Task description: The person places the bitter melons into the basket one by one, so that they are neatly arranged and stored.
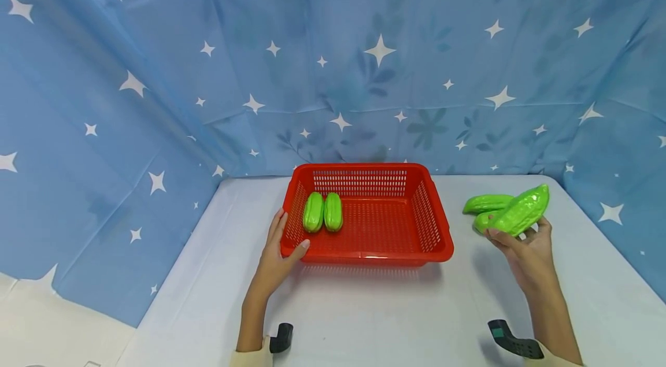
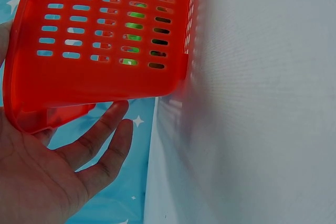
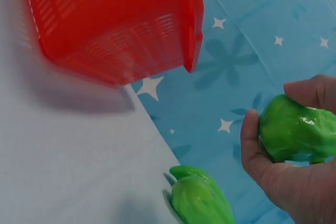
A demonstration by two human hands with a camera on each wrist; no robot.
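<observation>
A red plastic basket [image 1: 364,255] with slotted sides stands on the white table. Its near left corner is gripped by my left hand [image 1: 277,257], thumb over the front rim and fingers along the left side. Two bright green bitter melons [image 1: 313,212] lie side by side inside, at the left. Off to the right, my right hand [image 1: 525,248] holds another bitter melon [image 1: 524,211] up above the table, thumb on one side and fingers on the other. Beneath and behind it, two more bitter melons [image 1: 486,203] lie on the table, partly hidden in the head view.
The table [image 1: 364,315] has a white covering. A blue curtain [image 1: 291,78] with white stars hangs behind it and along both sides. Bare white tabletop separates the basket from the bitter melons on the right.
</observation>
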